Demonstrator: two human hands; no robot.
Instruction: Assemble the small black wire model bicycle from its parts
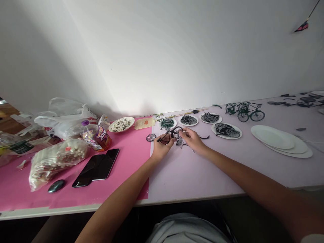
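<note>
Both my hands are closed on a small black model bicycle (pixel 167 136), held just above the table. My left hand (pixel 163 146) grips its frame from the left. At the right, my right hand (pixel 192 139) pinches near the spoked wheel (pixel 177 132), partly covering it. Beneath and between the hands lie small grey and black parts (pixel 180 143). A loose black wheel (pixel 151 137) rests left of my left hand, on the pink part of the table. Beyond my right hand is a thin curved black piece (pixel 204 137). Fingers hide some of the bicycle.
Plates of bicycle parts (pixel 188 120) stand along the wall, with finished green model bicycles (pixel 251 112) farther right. Large white plates (pixel 280 141) overlap at the right. On the left are phones (pixel 97 168), a drink bottle (pixel 96 135), a filled plastic bag (pixel 58 158) and a dark mouse-shaped object (pixel 56 186).
</note>
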